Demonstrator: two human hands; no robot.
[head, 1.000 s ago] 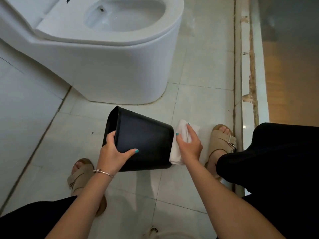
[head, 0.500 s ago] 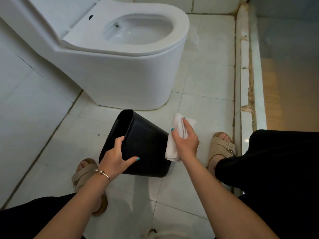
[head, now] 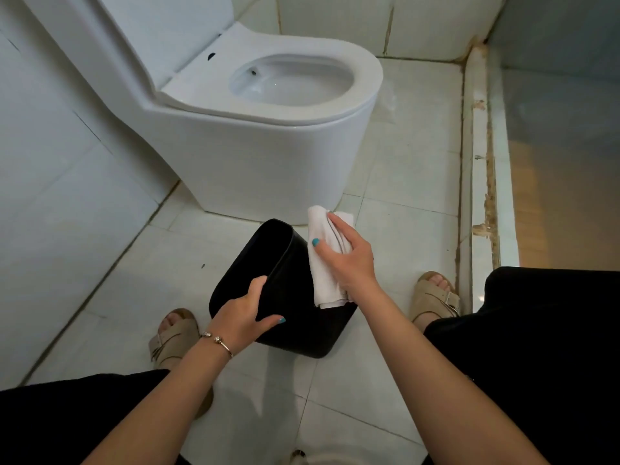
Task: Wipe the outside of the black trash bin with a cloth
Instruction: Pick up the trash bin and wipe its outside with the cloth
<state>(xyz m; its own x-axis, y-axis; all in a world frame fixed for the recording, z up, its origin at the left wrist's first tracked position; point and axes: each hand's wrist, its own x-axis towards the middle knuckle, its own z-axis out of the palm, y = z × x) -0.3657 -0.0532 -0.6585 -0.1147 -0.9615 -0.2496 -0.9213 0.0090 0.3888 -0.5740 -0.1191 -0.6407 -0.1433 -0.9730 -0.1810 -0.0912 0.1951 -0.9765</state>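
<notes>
The black trash bin (head: 295, 293) is tilted above the tiled floor, its open mouth turned to the left. My left hand (head: 246, 315) grips its near rim, fingers inside and thumb on the outer wall. My right hand (head: 349, 260) presses a folded white cloth (head: 327, 263) flat against the bin's right outer side, near the upper part of that wall. The cloth hangs down below my palm.
A white toilet (head: 268, 135) with its lid up stands just behind the bin. A raised threshold (head: 483, 196) runs along the right. My sandalled feet (head: 436, 297) flank the bin, and a tiled wall (head: 50, 196) closes the left side.
The bin has turned more upright, with its mouth swinging toward me. My right hand with the cloth has slid from the bin's base end up along its side.
</notes>
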